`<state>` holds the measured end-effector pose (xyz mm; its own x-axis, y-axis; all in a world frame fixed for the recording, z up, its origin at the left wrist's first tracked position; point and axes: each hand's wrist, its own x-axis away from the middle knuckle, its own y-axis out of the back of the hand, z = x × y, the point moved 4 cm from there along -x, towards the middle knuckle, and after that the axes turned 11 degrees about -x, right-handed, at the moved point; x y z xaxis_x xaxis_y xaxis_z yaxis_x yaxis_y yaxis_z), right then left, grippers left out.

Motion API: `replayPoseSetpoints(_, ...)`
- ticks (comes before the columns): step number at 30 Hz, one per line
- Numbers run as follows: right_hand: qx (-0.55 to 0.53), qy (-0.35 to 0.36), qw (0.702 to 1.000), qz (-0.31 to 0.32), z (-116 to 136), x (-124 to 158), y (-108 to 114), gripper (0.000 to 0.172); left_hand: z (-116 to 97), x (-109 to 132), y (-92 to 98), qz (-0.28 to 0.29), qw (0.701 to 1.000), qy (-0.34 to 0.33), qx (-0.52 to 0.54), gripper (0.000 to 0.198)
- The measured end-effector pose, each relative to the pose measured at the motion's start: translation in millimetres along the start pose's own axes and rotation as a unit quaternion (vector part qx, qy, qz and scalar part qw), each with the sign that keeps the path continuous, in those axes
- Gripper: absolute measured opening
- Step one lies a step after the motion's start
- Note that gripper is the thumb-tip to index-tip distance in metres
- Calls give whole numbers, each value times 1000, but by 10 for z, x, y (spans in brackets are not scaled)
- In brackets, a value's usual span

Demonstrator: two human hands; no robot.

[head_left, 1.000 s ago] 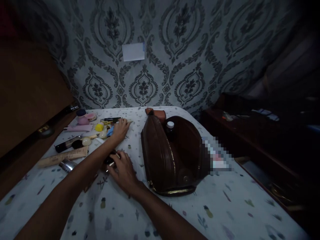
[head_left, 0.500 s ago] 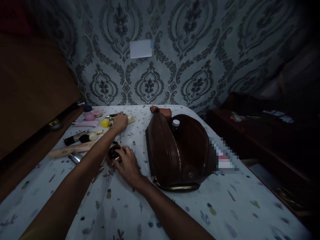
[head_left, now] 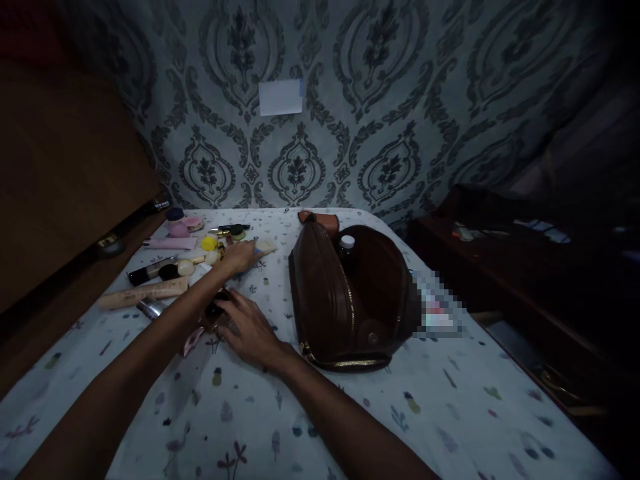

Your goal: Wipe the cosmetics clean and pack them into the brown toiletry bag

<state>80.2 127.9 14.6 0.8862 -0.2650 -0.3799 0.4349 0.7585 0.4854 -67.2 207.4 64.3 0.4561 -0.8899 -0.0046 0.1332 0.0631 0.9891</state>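
My left hand (head_left: 240, 257) reaches over the printed sheet beside a cream-coloured tube (head_left: 266, 247); its fingertips are largely hidden, so whether it grips anything does not show. A dark, round-lidded jar (head_left: 237, 231) lies just beyond that hand. Closer to me, my right hand (head_left: 251, 329) is curled around a dark, glossy container (head_left: 217, 305), partly covered by my left forearm and fingers. A pink item (head_left: 193, 341) lies just left of my right hand. Makeup brushes (head_left: 169, 271), a yellow piece (head_left: 209, 243) and a silver-capped bottle (head_left: 151, 307) lie to the left.
A brown leather bag (head_left: 320, 293) stands unzipped on the right, with a white-capped bottle (head_left: 347, 244) inside. Behind it is a tan case (head_left: 325, 222). A long beige tube (head_left: 145, 294), a lilac tube (head_left: 170, 244) and a pink sponge (head_left: 178, 229) lie along the left edge.
My left hand has drawn back slightly towards me, and the dark round-lidded jar is now uncovered. My right hand has shifted a little nearer, still around the dark container.
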Motion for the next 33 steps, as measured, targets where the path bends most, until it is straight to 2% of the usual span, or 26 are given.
replayPoseSetpoints(2,-31,-6,998,-52,-75,-13,20,37,-58,113,-10,-2,1000,-15,-2,40)
replayPoseSetpoints(4,-70,-33,985,-153,-209,-17,87,31,-92,239,-7,-7,999,-31,0,44)
replayPoseSetpoints(7,-146,-124,933,-305,-476,17,202,31,-94,425,13,-21,999,-42,11,43)
replayPoseSetpoints(9,-214,-187,895,-344,-621,29,227,37,-85,548,32,-28,999,-39,20,39)
replayPoseSetpoints(11,-270,-211,873,-347,-678,15,225,44,-90,680,56,-36,998,-33,33,37)
replayPoseSetpoints(16,-384,-190,835,-346,-587,-34,173,52,-169,1029,138,-85,993,-26,81,24)
replayPoseSetpoints(19,-484,-189,788,-330,-510,-39,104,54,-187,1163,164,-131,982,-23,135,18)
replayPoseSetpoints(22,-559,-166,745,-324,-448,-13,70,49,-167,1217,128,-173,959,-10,223,18)
replayPoseSetpoints(25,-589,-164,729,-306,-435,33,50,46,-154,1249,31,-207,935,17,287,19)
replayPoseSetpoints(29,-599,-198,706,-322,-483,97,50,41,-208,1323,-81,-256,926,-10,279,31)
replayPoseSetpoints(33,-607,-163,713,-311,-430,78,76,39,-184,1358,-139,-286,919,-10,272,35)
